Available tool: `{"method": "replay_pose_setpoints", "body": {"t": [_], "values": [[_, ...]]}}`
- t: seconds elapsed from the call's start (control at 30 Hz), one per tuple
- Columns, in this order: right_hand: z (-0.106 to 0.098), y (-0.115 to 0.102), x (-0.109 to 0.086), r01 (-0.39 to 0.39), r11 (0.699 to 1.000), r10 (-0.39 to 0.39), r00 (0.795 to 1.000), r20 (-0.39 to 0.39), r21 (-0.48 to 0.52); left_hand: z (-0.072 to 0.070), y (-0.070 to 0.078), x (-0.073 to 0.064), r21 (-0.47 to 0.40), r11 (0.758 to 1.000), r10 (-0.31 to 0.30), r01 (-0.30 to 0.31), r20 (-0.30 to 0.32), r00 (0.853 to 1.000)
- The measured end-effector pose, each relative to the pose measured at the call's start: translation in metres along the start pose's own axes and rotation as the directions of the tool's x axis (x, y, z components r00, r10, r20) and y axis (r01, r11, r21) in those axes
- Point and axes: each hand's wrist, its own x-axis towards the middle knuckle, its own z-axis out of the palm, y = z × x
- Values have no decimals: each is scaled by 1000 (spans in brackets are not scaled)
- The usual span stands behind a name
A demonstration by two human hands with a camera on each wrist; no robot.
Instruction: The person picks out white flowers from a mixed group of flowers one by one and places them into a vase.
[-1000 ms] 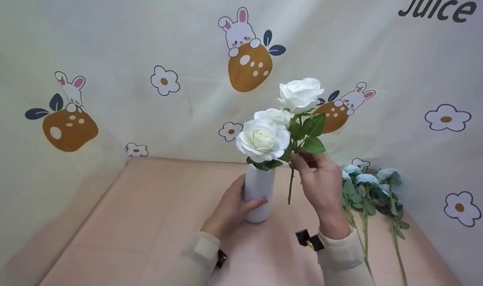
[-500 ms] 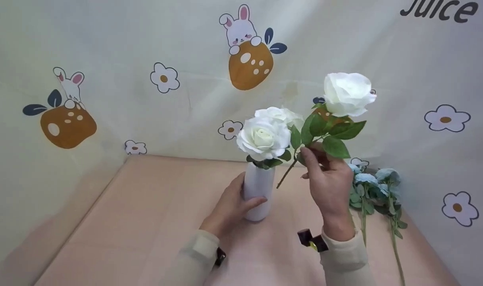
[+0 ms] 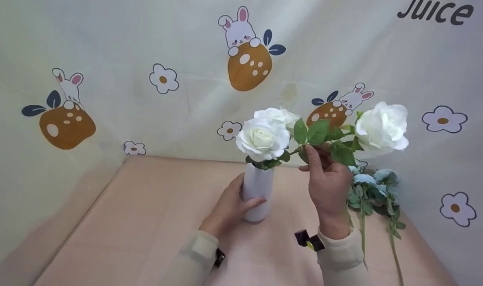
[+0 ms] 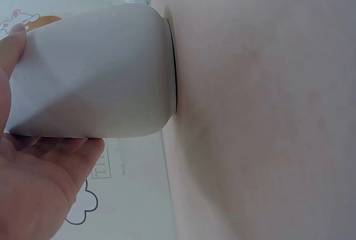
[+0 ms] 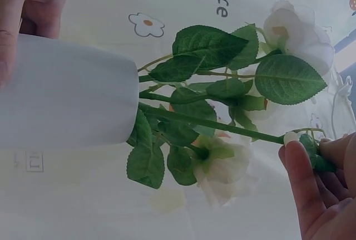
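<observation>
A white vase (image 3: 258, 194) stands upright on the pink tabletop, gripped round its side by my left hand (image 3: 231, 208). The left wrist view shows the thumb and fingers of that hand (image 4: 41, 187) on opposite sides of the vase (image 4: 100, 73). Two white roses rise from its mouth, a front one (image 3: 263, 139) and one behind (image 3: 279, 116). My right hand (image 3: 329, 190) pinches the leafy stem of a third white rose (image 3: 382, 127), whose bloom leans far right. In the right wrist view its stem (image 5: 222, 127) runs from the fingertips to the vase mouth.
Several light blue flowers (image 3: 364, 179) with long green stems lie on the table (image 3: 138, 222) at the right. Behind the table hangs a pale cloth (image 3: 122, 35) printed with rabbits and flowers.
My right hand has moved slightly right and turned the rose from upright to leaning right, its lower stem end swinging toward the vase mouth. The left hand and vase have stayed put.
</observation>
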Motion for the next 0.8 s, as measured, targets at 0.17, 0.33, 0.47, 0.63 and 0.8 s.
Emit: {"method": "replay_pose_setpoints", "body": {"t": [0.17,0.33,0.47,0.63,0.8], "values": [[4,10,-2,-48,998,50,998,44,-44,0,-1,0,-13,1000,0,0,1,1000],[8,20,-3,-76,985,90,992,87,-157,0,0,0,-14,1000,-10,10,2,1000],[13,27,-6,-85,965,121,984,134,-248,0,0,0,-16,1000,-23,23,1,1000],[22,38,-11,-49,968,109,965,237,-245,0,0,-1,-38,999,-33,34,5,999],[29,46,-17,-72,951,171,933,318,-300,0,-1,-2,-47,999,-3,3,-3,1000]]}}
